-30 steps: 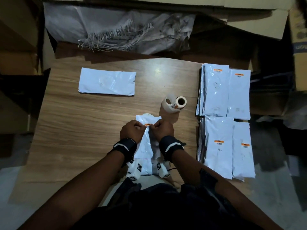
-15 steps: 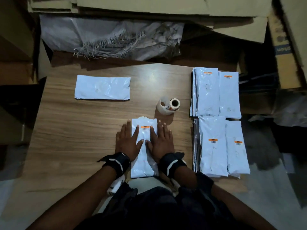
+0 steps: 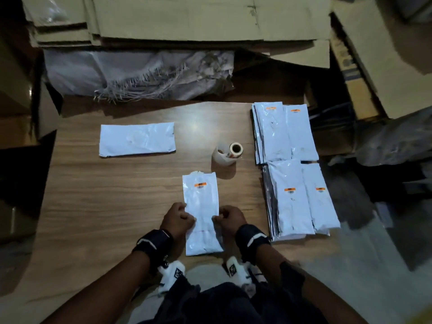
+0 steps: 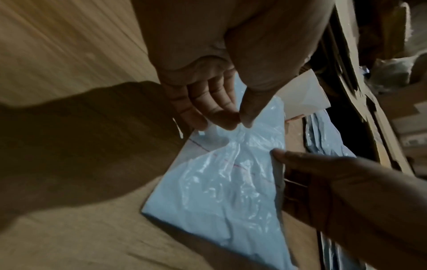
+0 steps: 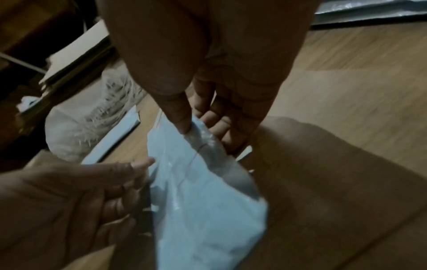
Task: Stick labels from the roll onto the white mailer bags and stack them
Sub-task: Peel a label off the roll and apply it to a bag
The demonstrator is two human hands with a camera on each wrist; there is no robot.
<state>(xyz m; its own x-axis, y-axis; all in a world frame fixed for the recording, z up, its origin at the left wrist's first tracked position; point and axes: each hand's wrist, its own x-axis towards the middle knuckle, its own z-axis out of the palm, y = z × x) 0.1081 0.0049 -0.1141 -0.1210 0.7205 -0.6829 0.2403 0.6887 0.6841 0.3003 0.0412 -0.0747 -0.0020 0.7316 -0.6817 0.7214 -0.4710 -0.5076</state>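
A white mailer bag (image 3: pixel 202 206) lies lengthwise before me on the wooden table (image 3: pixel 105 195), an orange label (image 3: pixel 200 184) stuck near its far end. My left hand (image 3: pixel 178 219) pinches its left edge and my right hand (image 3: pixel 228 217) pinches its right edge, both near the middle. In the left wrist view thumb and fingers of the left hand (image 4: pixel 233 120) pinch the crinkled bag (image 4: pixel 219 182). In the right wrist view the right hand (image 5: pixel 191 127) pinches the bag (image 5: pixel 203 201) too. The label roll (image 3: pixel 228 153) stands just beyond the bag.
Labelled mailer bags lie in stacks at the table's right: a far stack (image 3: pixel 284 132) and a near stack (image 3: pixel 301 199). One unlabelled mailer bag (image 3: pixel 136 139) lies crosswise at the far left. Flattened cardboard (image 3: pixel 187 19) and a frayed sack (image 3: pixel 140 76) lie behind the table.
Both hands pressed flat on the bag beside the label half a second ago. They have slid back toward me and now pinch the bag's side edges.
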